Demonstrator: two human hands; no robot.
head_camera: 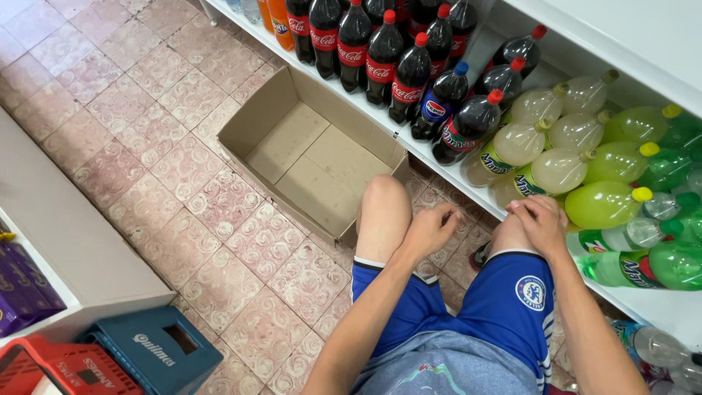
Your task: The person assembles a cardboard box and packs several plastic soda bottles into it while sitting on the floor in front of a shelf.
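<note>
I am crouched in front of a low white shelf [439,157] full of large drink bottles. My left hand [430,228] hangs between my bare knees with its fingers curled in and nothing in it. My right hand [541,221] rests on my right knee, holding nothing, just short of the pale green bottles [559,170] that lie on their sides on the shelf. Dark cola bottles with red caps [380,55] stand upright further left on the shelf. An empty cardboard box [311,150] lies open on the tiled floor by my left knee.
Bright green bottles [607,205] are stacked at the shelf's right end, and more bottles [658,347] lie under it. At lower left are a white shelf unit [66,241], a blue crate [157,351] and a red basket [66,369]. Pink patterned tiles cover the floor [146,117].
</note>
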